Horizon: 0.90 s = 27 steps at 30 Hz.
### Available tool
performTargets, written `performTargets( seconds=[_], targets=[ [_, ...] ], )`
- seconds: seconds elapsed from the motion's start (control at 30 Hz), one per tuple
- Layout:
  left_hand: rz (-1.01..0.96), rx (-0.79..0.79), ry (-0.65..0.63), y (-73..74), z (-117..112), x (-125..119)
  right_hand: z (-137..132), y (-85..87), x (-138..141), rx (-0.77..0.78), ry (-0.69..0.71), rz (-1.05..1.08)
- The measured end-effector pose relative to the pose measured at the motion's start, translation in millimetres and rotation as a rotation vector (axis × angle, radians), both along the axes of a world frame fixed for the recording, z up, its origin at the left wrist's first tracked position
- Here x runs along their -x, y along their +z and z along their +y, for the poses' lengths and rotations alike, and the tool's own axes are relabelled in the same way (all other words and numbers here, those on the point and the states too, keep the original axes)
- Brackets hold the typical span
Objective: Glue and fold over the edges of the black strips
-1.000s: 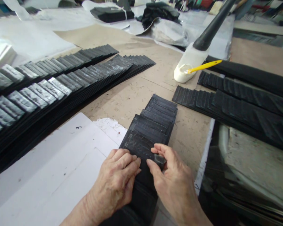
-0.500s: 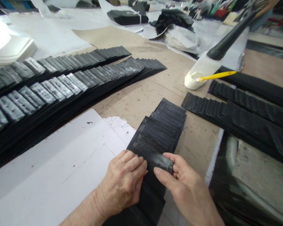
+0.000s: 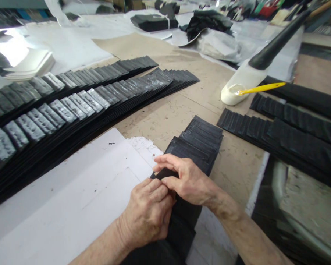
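A fanned stack of black leather pieces [image 3: 200, 141] lies on the brown table in front of me. My left hand [image 3: 149, 211] rests curled on the near end of the stack, fingers pressed down on the nearest piece. My right hand [image 3: 186, 178] lies across that same piece, thumb and fingers pinched on its folded edge [image 3: 165, 173]. Both hands touch each other over it. The part of the piece under my hands is hidden.
Long rows of overlapped black pieces with glossy glued edges [image 3: 71, 103] run along the left. More black strips [image 3: 287, 129] lie at the right. A white glue pot [image 3: 234, 90] with a yellow brush [image 3: 260, 88] stands behind them. White cardboard [image 3: 71, 198] lies at the near left.
My right hand has swung from the right side of the stack over to the left, now lying across the folded piece. The left hand stayed in place. The camera view shifted slightly.
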<state>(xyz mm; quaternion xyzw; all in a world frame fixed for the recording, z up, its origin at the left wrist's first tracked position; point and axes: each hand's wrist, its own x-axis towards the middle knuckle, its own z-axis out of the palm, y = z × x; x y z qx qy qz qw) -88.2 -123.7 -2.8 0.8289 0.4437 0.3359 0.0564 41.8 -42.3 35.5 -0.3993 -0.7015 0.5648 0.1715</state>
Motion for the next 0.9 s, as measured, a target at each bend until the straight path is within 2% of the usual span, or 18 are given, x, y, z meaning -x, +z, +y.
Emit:
performTargets(
  seconds=[0.07, 0.23, 0.33, 0.47, 0.63, 0.77, 0.9],
  targets=[
    [0.007, 0.011, 0.023, 1.2, 0.4, 0.0, 3.7, 2.4, -0.8, -0.059, 0.047, -0.051],
    [-0.038, 0.027, 0.028, 2.3, 1.4, -0.5, -15.1, -0.5, -31.9, -0.276, -0.225, -0.399],
    [-0.044, 0.049, 0.028, 1.9, 0.6, 0.9, -33.8, -10.8, -46.9, -0.407, -0.302, -0.487],
    [-0.026, 0.116, -0.027, 7.4, 9.8, 5.4, -45.8, -24.8, -49.8, -0.482, -0.387, -0.412],
    [0.091, 0.189, -0.136, 15.4, 42.2, 7.0, -47.0, -28.9, -50.5, -0.627, -0.406, -0.341],
    [0.151, 0.228, -0.190, 11.8, 58.2, 7.9, -48.4, -31.1, -55.1, -0.709, -0.385, -0.272],
    [0.064, 0.242, -0.266, 6.1, 63.6, 11.5, -51.5, -33.9, -58.6, -0.818, -0.373, -0.228]
  ],
)
